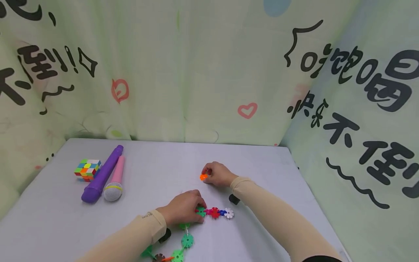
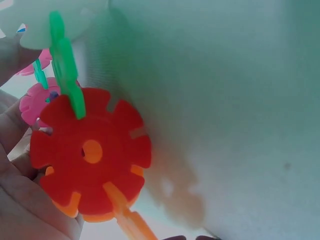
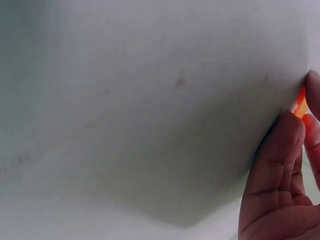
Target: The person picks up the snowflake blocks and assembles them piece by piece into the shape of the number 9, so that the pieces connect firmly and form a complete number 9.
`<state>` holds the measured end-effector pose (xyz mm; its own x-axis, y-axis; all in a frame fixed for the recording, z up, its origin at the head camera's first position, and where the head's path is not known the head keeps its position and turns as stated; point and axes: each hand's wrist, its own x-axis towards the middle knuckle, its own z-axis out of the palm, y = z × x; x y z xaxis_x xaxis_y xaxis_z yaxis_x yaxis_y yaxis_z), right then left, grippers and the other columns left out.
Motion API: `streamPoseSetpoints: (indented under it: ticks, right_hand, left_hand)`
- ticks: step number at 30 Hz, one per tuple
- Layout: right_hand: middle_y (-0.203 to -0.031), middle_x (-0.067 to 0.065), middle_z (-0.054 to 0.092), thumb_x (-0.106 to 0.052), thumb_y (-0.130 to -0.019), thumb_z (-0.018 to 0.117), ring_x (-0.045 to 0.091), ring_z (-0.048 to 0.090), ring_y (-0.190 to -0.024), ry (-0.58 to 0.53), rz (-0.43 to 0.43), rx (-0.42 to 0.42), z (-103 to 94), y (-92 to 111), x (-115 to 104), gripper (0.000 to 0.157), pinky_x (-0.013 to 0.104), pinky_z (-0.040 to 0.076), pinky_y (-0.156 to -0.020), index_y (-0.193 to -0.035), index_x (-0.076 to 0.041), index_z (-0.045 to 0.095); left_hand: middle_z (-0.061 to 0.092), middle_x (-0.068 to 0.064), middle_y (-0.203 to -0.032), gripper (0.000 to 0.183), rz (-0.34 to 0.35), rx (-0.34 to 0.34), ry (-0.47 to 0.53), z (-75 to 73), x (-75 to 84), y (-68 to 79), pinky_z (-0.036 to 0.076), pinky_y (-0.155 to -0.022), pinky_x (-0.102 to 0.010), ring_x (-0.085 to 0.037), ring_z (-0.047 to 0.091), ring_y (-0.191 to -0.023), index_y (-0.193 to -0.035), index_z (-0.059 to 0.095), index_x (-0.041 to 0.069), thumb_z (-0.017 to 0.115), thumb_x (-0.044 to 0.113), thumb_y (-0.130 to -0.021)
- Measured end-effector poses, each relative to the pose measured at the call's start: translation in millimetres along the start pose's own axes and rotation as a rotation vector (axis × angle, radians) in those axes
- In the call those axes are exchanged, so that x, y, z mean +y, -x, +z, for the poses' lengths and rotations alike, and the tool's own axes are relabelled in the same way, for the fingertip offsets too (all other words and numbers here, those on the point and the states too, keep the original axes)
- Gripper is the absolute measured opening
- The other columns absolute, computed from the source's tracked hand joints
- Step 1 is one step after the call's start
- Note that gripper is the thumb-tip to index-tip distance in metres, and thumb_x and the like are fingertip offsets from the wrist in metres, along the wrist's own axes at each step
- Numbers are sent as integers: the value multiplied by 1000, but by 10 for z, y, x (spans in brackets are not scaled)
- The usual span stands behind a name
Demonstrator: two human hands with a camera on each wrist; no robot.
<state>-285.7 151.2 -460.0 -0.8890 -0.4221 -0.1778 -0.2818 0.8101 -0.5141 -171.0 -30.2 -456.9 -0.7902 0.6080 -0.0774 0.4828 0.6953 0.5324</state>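
In the head view, my left hand [image 1: 184,208] grips a chain of notched plastic snowflake discs between thumb and fingers, at a green disc [image 1: 200,212]. To the right of that hand the chain runs through a red disc [image 1: 215,213] to a white disc [image 1: 229,213]. More green discs [image 1: 187,241] trail from it toward the front edge, partly hidden by the left forearm. A large red disc [image 2: 95,135] joined to green and orange ones fills the left wrist view. Farther back, my right hand [image 1: 220,174] pinches an orange disc [image 1: 203,177], mostly covered by fingers in the right wrist view.
On the left of the white table [image 1: 157,163] stand a colourful puzzle cube [image 1: 87,170], a long purple stick with a thicker end [image 1: 104,174] and a pink toy microphone [image 1: 114,182]. A printed curtain [image 1: 196,72] hangs behind the table and along its right side.
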Motion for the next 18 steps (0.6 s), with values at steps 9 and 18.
streamPoseSetpoints:
  ticks: [9,18]
  right_hand:
    - [-87,2,59,-13,-84,82,19,54,-82,-125,50,-9,-95,143,113,25,28,50,-73,-97,-11,61]
    - [-86,1,64,-4,-88,73,18,58,-76,-302,11,42,-237,809,441,11,28,53,-68,-95,-7,66]
  left_hand:
    - [53,9,-86,31,5,-16,3,12,20,-15,46,-71,-26,-8,49,-77,-100,75,16,87,32,-77]
    - [54,10,-86,29,-12,-36,11,-10,24,-3,47,-74,-29,-9,50,-77,-104,73,17,84,30,-80]
